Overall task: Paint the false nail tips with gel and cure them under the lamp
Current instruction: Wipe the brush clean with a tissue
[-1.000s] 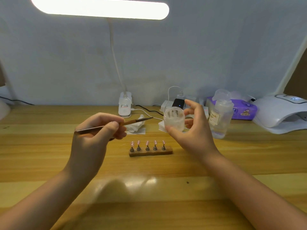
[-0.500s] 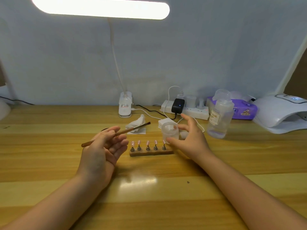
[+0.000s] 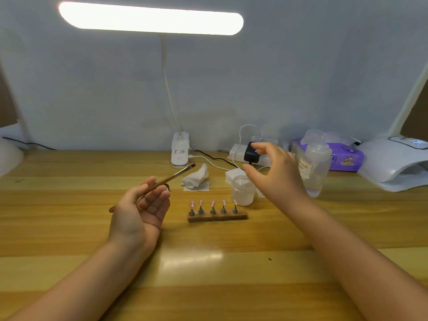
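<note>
A wooden strip (image 3: 217,217) in the middle of the table carries several pink false nail tips (image 3: 212,203) on metal stands. Left of it, my left hand (image 3: 141,210) lies palm up and holds a brown gel brush (image 3: 172,177) between thumb and fingers, bristles pointing up and to the right. A small translucent jar (image 3: 243,191) stands on the table just behind the strip's right end. My right hand (image 3: 276,174) hovers above and right of the jar, fingers relaxed, holding nothing. The white curing lamp (image 3: 398,163) sits at the far right.
A crumpled white wipe (image 3: 195,179) and a stack of pads (image 3: 235,176) lie behind the strip. A clear bottle labelled NAIL (image 3: 313,170), a purple tissue pack (image 3: 342,158), a power strip with a black plug (image 3: 251,155) and the desk lamp's clip base (image 3: 180,150) line the back.
My right hand lowered the jar from the air onto the table, let it go and lifted away. My left hand dropped and turned palm up with the brush.
</note>
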